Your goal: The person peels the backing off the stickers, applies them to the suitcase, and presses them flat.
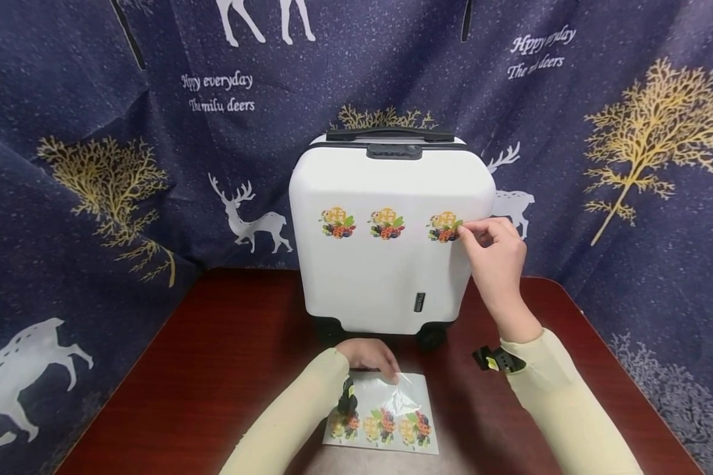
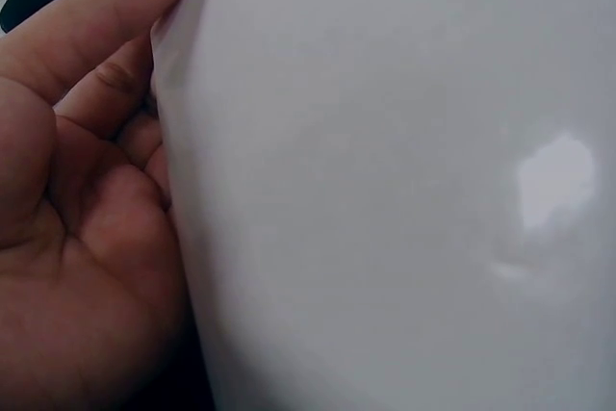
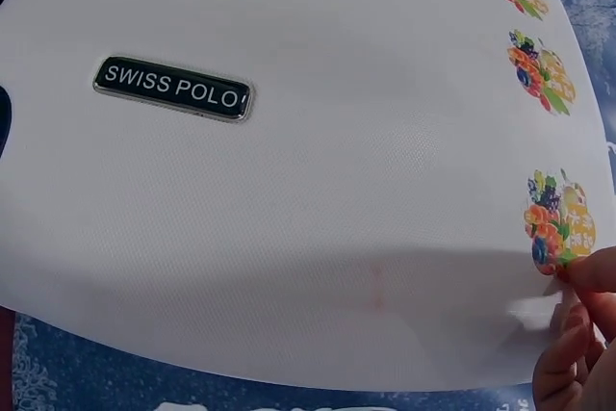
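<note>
A white suitcase [image 1: 386, 277] stands upright with three fruit stickers across its front. The right hand [image 1: 496, 247] pinches the right edge of the rightmost fruit sticker [image 1: 443, 226], which lies against the suitcase. In the right wrist view, thumb and fingertips meet at the lower edge of that sticker [image 3: 552, 214]. Below, the left hand [image 1: 368, 356] grips the top edge of a sticker sheet [image 1: 412, 394] held above the table. Several fruit stickers show along the sheet's lower part. The left wrist view shows the pale sheet [image 2: 385, 180] between its fingers, some of them hidden behind it.
The suitcase rests on a dark red table [image 1: 214, 369] by its black wheels [image 1: 431, 336]. A carry handle [image 1: 389, 134] tops it. Behind and at the sides hangs a blue curtain [image 1: 172, 39] with deer and tree prints. Black straps circle both wrists.
</note>
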A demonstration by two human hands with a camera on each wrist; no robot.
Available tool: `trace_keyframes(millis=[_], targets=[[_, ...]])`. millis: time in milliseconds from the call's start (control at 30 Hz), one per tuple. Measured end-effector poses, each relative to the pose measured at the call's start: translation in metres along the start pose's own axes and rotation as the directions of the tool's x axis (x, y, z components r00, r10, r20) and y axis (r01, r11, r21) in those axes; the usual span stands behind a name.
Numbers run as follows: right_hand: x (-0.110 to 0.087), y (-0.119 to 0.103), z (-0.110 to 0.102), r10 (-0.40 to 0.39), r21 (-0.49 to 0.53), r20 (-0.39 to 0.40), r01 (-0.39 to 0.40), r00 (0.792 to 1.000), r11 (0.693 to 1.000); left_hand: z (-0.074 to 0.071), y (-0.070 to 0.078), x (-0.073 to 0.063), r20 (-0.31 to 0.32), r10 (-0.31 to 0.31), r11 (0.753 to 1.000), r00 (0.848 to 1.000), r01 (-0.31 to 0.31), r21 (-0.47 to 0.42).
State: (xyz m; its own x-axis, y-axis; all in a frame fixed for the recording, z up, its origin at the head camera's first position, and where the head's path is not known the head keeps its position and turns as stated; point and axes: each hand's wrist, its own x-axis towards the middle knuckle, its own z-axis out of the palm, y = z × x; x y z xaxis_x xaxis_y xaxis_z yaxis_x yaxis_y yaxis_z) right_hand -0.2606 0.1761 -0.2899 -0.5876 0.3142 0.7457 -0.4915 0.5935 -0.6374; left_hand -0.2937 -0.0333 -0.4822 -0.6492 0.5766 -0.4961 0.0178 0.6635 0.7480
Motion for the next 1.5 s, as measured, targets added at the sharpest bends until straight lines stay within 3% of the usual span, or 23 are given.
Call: trace_keyframes(millis=[767, 1233, 1367, 1500], targets=[[-0.005, 0.011, -0.010, 0.058, 0.009, 0.008, -0.058, 0.998, 0.998, 0.000, 0.000, 0.002, 0.011, 0.024, 1.000, 1.000, -0.024, 0.001], [-0.048, 0.023, -0.019, 0.136, 0.082, 0.113, -0.145, 0.984, 0.986, -0.002, 0.000, 0.000, 0.021, 0.036, 0.999, 0.999, -0.036, 0.012], [-0.063, 0.027, -0.021, 0.188, 0.102, 0.162, -0.206, 0.969, 0.973, -0.002, 0.000, 0.000, 0.020, 0.031, 0.999, 0.999, -0.031, 0.012], [-0.079, 0.034, -0.023, 0.266, 0.106, 0.227, -0.295, 0.937, 0.950, -0.002, 0.001, 0.001, 0.014, 0.032, 0.999, 0.999, -0.032, 0.022]])
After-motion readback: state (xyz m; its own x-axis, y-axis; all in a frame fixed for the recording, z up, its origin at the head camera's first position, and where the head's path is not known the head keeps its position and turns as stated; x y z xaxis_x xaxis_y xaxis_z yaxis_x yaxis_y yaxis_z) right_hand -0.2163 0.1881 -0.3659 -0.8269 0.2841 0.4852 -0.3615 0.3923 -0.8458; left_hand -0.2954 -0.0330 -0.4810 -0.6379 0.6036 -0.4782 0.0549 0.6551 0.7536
